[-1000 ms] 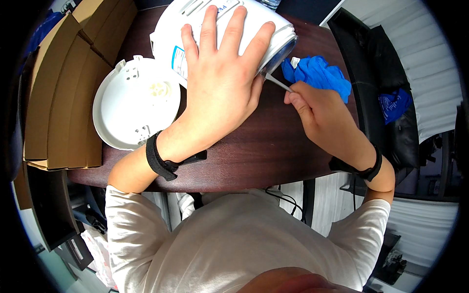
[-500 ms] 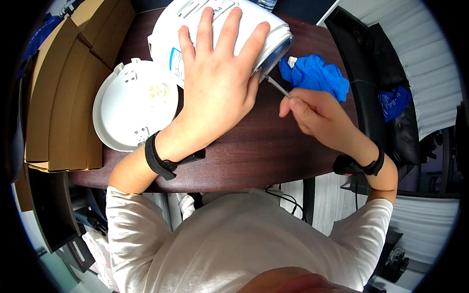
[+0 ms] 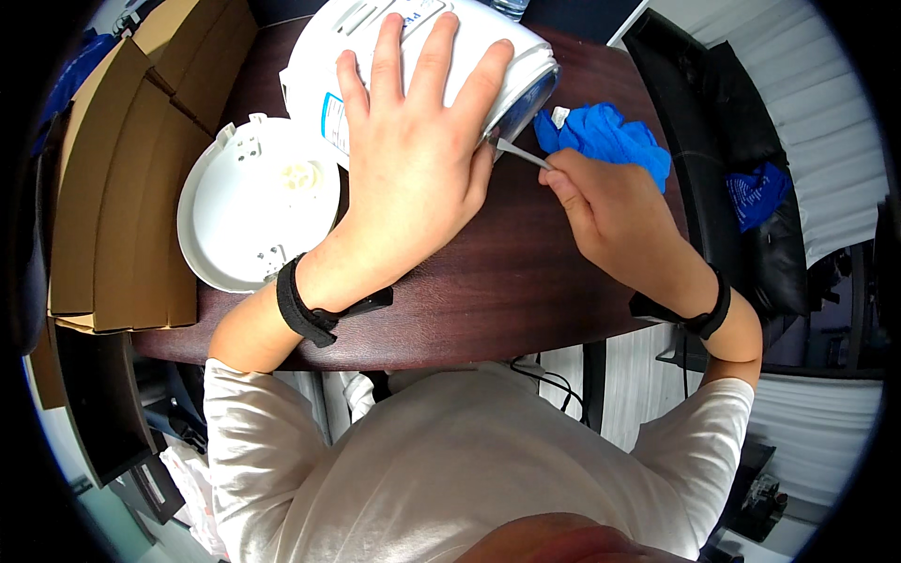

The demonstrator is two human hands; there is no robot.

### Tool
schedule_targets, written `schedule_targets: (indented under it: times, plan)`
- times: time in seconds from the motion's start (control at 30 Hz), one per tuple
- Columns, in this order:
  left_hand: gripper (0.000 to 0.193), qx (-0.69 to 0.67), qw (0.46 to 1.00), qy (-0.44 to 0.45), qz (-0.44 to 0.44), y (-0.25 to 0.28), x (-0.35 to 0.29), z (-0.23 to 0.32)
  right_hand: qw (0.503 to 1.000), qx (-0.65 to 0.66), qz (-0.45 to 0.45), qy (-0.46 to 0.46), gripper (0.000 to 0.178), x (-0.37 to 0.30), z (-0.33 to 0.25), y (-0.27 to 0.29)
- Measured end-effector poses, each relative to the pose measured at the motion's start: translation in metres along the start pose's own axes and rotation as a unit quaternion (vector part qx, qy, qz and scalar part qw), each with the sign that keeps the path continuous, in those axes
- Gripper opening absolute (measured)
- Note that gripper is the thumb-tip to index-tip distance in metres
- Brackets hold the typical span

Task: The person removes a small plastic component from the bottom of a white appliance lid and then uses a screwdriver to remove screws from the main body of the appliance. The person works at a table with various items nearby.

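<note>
A white rounded plastic appliance (image 3: 319, 56) lies on the table with a blue-edged label on its side and a dark, glossy curved panel (image 3: 527, 105) at its right end. My left hand (image 3: 418, 145) is spread flat over it, fingers apart. In my right hand (image 3: 610, 202) is a slim grey tool (image 3: 526, 155) with a widened tip; its exact kind is unclear. The tip touches the appliance's lower right edge, close to my left thumb. Left of the appliance, a round white plastic cover (image 3: 239, 211) rests with its hollow side up, showing a pale fitting inside.
A crumpled blue cloth (image 3: 610, 141) lies right of the appliance. Cardboard boxes (image 3: 131, 197) stand along the left of the dark wooden table (image 3: 488, 281). A clear bottle (image 3: 510, 7) is at the far edge. Beyond the table, a black sofa (image 3: 723, 141) holds a blue item.
My right hand has moved slightly up and left and turned, its knuckles now more on top. The tool's tip has shifted left along the appliance's edge. My left hand has barely moved.
</note>
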State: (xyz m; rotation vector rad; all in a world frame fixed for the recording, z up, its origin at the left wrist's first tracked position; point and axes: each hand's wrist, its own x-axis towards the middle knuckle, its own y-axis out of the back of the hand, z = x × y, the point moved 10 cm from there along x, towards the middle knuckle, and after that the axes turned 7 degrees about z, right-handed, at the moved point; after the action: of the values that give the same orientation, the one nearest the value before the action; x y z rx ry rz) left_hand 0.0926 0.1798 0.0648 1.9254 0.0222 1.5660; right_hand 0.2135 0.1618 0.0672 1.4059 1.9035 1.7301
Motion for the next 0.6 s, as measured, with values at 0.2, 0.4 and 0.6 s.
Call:
schedule_targets:
  times: [0.2,0.4,0.6]
  plan:
    - [0.072,0.043,0.998,-0.032,0.029,-0.003,-0.003,0.002,0.96,0.227,-0.112,-0.123,0.017,-0.004,0.019,-0.028]
    - [0.07,0.024,0.999,-0.029,0.022,-0.002,0.0,0.003,0.648,0.606,-0.256,-0.383,0.029,-0.036,0.009,-0.058]
    - [0.069,0.02,0.999,-0.026,0.024,-0.001,0.0,0.002,0.966,0.212,-0.085,-0.118,0.022,-0.009,0.018,-0.016]
